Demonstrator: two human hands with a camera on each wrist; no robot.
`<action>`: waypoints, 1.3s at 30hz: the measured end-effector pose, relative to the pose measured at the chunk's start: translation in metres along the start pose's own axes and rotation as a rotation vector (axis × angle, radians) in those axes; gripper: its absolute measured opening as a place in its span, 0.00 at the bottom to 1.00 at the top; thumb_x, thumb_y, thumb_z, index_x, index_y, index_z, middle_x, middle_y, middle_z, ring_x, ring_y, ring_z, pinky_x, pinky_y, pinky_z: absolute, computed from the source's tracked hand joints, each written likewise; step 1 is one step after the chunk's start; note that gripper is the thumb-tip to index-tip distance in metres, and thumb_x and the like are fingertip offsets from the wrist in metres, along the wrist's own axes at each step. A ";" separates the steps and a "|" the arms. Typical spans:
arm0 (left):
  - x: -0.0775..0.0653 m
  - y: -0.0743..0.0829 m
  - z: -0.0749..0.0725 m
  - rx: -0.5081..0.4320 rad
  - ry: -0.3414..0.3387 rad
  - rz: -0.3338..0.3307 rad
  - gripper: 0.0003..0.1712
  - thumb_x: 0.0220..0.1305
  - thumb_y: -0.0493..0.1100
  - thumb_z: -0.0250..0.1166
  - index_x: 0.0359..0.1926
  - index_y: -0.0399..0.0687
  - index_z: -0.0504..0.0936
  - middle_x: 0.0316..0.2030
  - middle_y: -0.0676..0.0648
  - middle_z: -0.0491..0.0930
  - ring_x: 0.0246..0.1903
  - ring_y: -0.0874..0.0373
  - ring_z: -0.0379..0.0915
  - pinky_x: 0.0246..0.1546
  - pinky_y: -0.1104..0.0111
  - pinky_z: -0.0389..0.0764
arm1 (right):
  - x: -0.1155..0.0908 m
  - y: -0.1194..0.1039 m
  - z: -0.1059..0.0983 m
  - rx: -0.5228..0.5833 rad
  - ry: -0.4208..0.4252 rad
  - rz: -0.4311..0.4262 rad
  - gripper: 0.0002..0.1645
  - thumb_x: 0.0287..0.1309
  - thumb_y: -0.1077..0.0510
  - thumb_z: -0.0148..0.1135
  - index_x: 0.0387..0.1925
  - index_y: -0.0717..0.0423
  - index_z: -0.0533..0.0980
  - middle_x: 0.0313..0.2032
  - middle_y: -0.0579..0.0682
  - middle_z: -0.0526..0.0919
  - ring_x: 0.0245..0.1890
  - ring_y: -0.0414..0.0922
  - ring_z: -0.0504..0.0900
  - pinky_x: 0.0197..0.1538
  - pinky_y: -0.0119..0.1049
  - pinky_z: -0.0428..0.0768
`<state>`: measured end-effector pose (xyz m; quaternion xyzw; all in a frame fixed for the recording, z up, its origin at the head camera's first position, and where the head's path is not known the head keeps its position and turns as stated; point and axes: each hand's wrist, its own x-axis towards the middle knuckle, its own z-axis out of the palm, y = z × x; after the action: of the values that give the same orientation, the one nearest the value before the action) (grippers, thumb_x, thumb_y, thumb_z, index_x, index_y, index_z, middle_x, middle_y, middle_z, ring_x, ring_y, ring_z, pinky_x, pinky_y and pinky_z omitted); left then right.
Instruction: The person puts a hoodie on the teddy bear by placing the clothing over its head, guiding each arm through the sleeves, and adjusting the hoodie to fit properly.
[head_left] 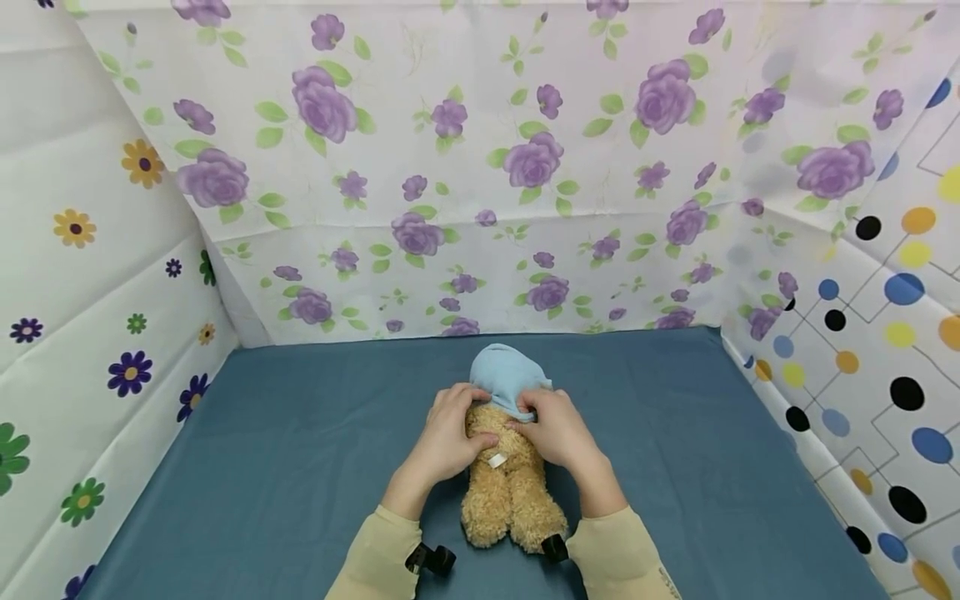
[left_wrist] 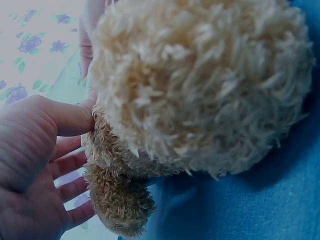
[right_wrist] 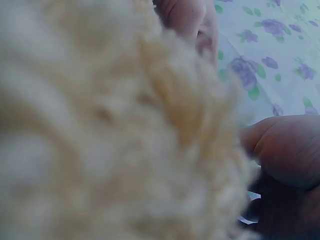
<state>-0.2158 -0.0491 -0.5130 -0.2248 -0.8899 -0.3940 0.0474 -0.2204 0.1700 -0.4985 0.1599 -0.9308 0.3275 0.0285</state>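
Head view, plush toy (head_left: 519, 448) between fingers (head_left: 459, 397), blue cloth (head_left: 506, 369) pinched

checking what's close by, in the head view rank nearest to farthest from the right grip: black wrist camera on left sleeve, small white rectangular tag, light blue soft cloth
1. light blue soft cloth: touching the right grip
2. small white tag: left of that grip, on the curly tan plush toy
3. black wrist camera: farthest, lower left, on the left sleeve
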 end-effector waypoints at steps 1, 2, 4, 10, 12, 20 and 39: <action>0.000 0.000 0.000 -0.007 -0.008 0.003 0.31 0.65 0.44 0.80 0.65 0.44 0.80 0.68 0.42 0.74 0.69 0.39 0.64 0.67 0.42 0.67 | 0.000 0.000 0.001 0.001 0.009 -0.016 0.35 0.63 0.53 0.79 0.24 0.49 0.56 0.23 0.44 0.51 0.25 0.44 0.54 0.48 0.51 0.57; -0.001 0.001 0.000 -0.010 -0.015 0.008 0.31 0.65 0.44 0.80 0.66 0.44 0.80 0.69 0.42 0.74 0.70 0.39 0.63 0.68 0.41 0.66 | 0.000 0.000 0.001 0.007 0.016 -0.028 0.35 0.62 0.54 0.79 0.23 0.49 0.56 0.23 0.44 0.51 0.25 0.44 0.53 0.49 0.51 0.57; -0.002 0.001 0.000 -0.007 -0.028 0.011 0.30 0.66 0.43 0.79 0.66 0.44 0.80 0.69 0.41 0.74 0.71 0.38 0.62 0.68 0.40 0.65 | 0.000 0.000 0.003 0.019 0.029 -0.040 0.35 0.61 0.54 0.79 0.23 0.48 0.56 0.23 0.43 0.51 0.24 0.42 0.53 0.49 0.51 0.58; 0.000 -0.004 0.001 0.002 -0.045 -0.033 0.29 0.66 0.44 0.79 0.63 0.45 0.78 0.59 0.43 0.80 0.65 0.41 0.65 0.61 0.44 0.69 | 0.000 0.001 0.001 0.085 -0.017 -0.047 0.21 0.66 0.46 0.75 0.31 0.46 0.70 0.23 0.43 0.62 0.26 0.43 0.61 0.42 0.45 0.64; 0.000 -0.006 0.002 0.005 -0.052 -0.052 0.27 0.66 0.47 0.79 0.59 0.47 0.78 0.54 0.46 0.81 0.62 0.43 0.66 0.57 0.47 0.69 | -0.002 0.003 -0.004 0.115 -0.072 -0.031 0.18 0.65 0.43 0.77 0.37 0.45 0.75 0.26 0.44 0.67 0.30 0.45 0.65 0.41 0.45 0.66; 0.002 -0.009 0.000 0.078 -0.036 0.009 0.24 0.63 0.58 0.79 0.33 0.52 0.74 0.26 0.54 0.64 0.35 0.52 0.62 0.40 0.57 0.62 | -0.011 0.011 -0.018 0.059 -0.158 0.038 0.32 0.50 0.47 0.89 0.55 0.41 0.82 0.54 0.41 0.82 0.59 0.53 0.72 0.59 0.60 0.72; 0.001 -0.001 -0.003 0.140 -0.001 0.100 0.17 0.61 0.41 0.80 0.32 0.56 0.76 0.26 0.56 0.71 0.30 0.57 0.64 0.35 0.62 0.68 | -0.005 0.001 -0.002 -0.121 0.013 0.045 0.26 0.60 0.59 0.79 0.24 0.46 0.65 0.21 0.42 0.53 0.20 0.41 0.56 0.30 0.39 0.58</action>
<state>-0.2173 -0.0514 -0.5117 -0.2650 -0.9031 -0.3278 0.0823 -0.2160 0.1734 -0.4989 0.1350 -0.9520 0.2722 0.0367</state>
